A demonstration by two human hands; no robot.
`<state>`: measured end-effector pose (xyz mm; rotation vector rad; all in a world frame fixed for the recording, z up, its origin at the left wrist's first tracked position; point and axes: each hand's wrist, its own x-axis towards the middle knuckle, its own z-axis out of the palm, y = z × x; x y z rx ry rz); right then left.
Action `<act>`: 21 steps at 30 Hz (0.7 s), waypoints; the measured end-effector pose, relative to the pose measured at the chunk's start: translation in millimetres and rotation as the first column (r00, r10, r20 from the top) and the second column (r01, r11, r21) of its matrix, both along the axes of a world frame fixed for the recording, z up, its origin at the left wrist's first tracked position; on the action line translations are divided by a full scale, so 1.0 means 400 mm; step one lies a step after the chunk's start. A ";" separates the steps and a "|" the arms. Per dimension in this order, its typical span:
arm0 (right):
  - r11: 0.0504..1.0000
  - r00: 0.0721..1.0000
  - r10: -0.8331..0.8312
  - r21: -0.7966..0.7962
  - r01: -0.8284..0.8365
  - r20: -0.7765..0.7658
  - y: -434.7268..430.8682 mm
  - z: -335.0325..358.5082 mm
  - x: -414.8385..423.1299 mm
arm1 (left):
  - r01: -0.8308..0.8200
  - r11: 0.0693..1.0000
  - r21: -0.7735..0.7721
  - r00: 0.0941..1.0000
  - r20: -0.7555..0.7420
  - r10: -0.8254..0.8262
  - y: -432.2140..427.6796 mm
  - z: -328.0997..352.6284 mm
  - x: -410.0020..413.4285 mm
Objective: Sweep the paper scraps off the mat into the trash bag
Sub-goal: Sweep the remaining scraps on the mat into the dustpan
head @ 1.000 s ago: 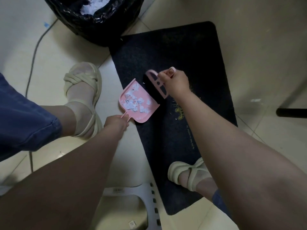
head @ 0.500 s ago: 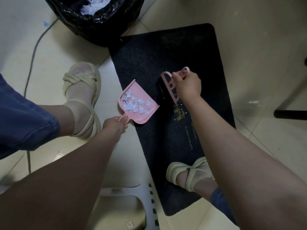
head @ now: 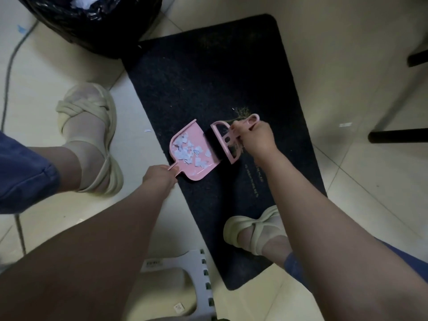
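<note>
Gripping the pink dustpan handle, left hand closed; right hand closed around pink brush. Paper scraps fill dustpan on dark mat; trash bag beyond.

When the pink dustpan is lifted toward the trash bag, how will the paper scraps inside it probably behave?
The paper scraps look thin and very light, so a quick lift could blow some out. They lie loose in the shallow pink dustpan, whose front edge is open, so tilting it forward would probably spill them. The left hand holds only the thin handle, so the pan may wobble.
</note>
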<state>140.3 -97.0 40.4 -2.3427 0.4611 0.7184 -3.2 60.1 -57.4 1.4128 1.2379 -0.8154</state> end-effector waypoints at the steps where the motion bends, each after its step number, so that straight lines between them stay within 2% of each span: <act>1: 1.000 0.999 -0.022 0.013 0.022 0.024 -0.010 0.004 0.004 | 0.013 1.000 0.005 1.000 -0.006 -0.013 -0.001 -0.001 0.000; 10: 0.995 0.991 -0.099 -0.002 0.100 0.094 -0.016 -0.004 0.003 | 0.048 0.998 0.029 0.999 -0.022 -0.047 0.001 0.005 0.004; 14: 0.998 0.999 -0.034 0.046 0.034 -0.015 -0.009 -0.008 -0.010 | 0.053 0.998 0.025 0.998 -0.028 -0.052 -0.002 0.006 0.005; 18: 0.997 0.993 -0.058 0.052 0.053 0.104 -0.026 0.005 0.005 | 0.033 0.999 -0.006 0.999 -0.036 -0.033 -0.002 -0.005 0.005; 21: 0.999 0.992 -0.042 0.031 0.039 0.123 -0.015 0.007 0.015 | 0.010 1.000 -0.012 1.000 -0.029 -0.011 0.000 -0.010 0.005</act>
